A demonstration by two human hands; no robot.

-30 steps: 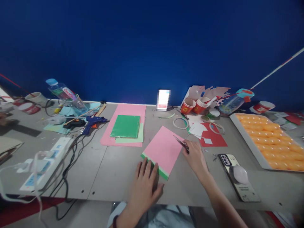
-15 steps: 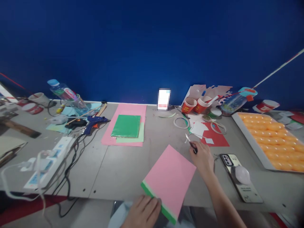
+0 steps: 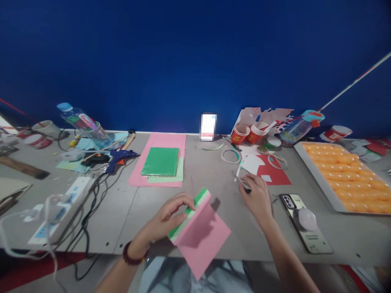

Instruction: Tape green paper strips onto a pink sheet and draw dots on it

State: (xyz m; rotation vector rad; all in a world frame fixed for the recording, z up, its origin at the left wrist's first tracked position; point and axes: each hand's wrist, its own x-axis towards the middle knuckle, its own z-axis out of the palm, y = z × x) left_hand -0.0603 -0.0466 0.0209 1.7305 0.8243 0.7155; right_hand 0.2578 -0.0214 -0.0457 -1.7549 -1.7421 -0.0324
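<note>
My left hand [image 3: 166, 219] is closed on a small stack of paper sheets [image 3: 198, 234], pink on top with light green and green edges showing. The stack is lifted at its near-left edge and tilts up, with one corner hanging over the table's front edge. My right hand [image 3: 258, 199] rests on the grey table [image 3: 146, 219] to the right of the stack and grips small scissors [image 3: 240, 182], whose blades point up and left.
A green pad on pink and light green sheets [image 3: 160, 162] lies further back. Paper cups [image 3: 249, 134], tape rings and red paper scraps sit behind my right hand. A phone [image 3: 305, 221] and a tray of orange balls [image 3: 348, 175] lie right. A glue gun [image 3: 117, 156], cables and power strip [image 3: 58, 211] lie left.
My left hand pulled the paper stack toward the table's front edge, then gripped its edge and raised it. My right hand came off the paper with the scissors and settled beside it.
</note>
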